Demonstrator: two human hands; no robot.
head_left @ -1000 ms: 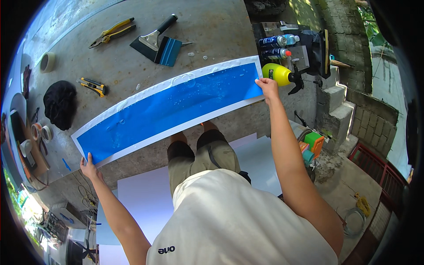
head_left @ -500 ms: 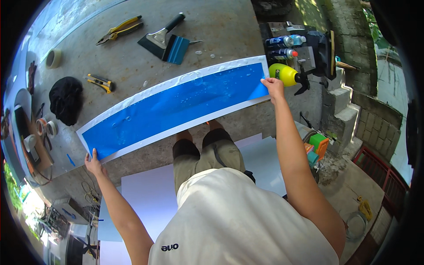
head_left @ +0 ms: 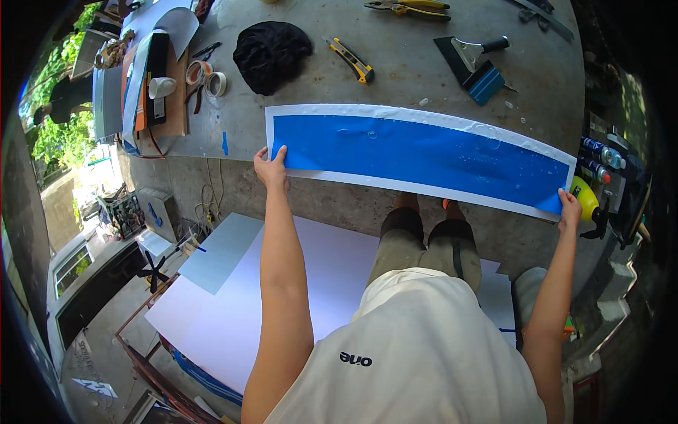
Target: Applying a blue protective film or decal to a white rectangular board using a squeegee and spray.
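Note:
A long blue sheet (head_left: 417, 157) with a white border is stretched between my two hands at the near edge of the grey table. Drops and bubble-like spots show on its surface. My left hand (head_left: 272, 168) pinches its lower left corner, thumb on top. At the lower right corner, my right hand (head_left: 569, 208) pinches it the same way. Beyond the sheet lie a blue squeegee (head_left: 486, 83) and a wide black-bladed squeegee (head_left: 455, 55) with a metal and black handle. A yellow box cutter (head_left: 351, 61) rests to their left. Beside my right hand is a yellow-green spray bottle (head_left: 582, 196), partly hidden.
On the grey table (head_left: 395, 37) are a bunched black cloth (head_left: 271, 56), yellow-handled pliers (head_left: 409, 8), tape rolls (head_left: 215, 84) and a white cup (head_left: 162, 87). Cans (head_left: 597, 147) stand at the right. A large white sheet (head_left: 332, 258) lies low around my legs.
The view has turned left, so the table, tools and sheet appear farther right. Both hands keep their pinch on the blue sheet's lower corners.

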